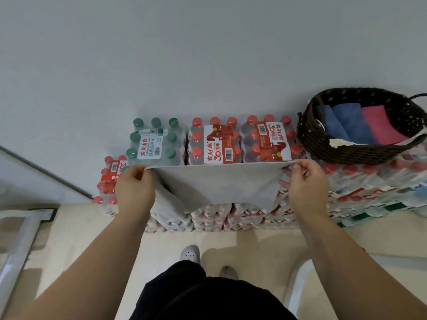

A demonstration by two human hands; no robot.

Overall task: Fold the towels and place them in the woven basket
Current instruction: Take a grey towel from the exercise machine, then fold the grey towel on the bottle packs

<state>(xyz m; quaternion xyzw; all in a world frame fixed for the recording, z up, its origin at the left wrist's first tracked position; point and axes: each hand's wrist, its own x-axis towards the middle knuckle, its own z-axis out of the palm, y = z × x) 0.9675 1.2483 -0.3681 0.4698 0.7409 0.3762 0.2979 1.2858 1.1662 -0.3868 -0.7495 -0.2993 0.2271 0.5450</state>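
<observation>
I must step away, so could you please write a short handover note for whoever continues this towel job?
Left hand pinches one top corner of the grey towel; right hand pinches the other.
The towel hangs spread, unfolded, in front of the bottle packs.
The woven basket, on the packs, holds folded blue towels and a pink towel.
Left: fold the grey towel, put it in the basket.

Plain pale grey wall (208, 54), unmarked. Glossy cream floor (254, 245), soft shadows. Shrink-wrapped water packs (231, 144) stacked against wall, mostly red-capped; green-capped pack (154, 142) on top. Metal frame (20, 239) far left.
</observation>
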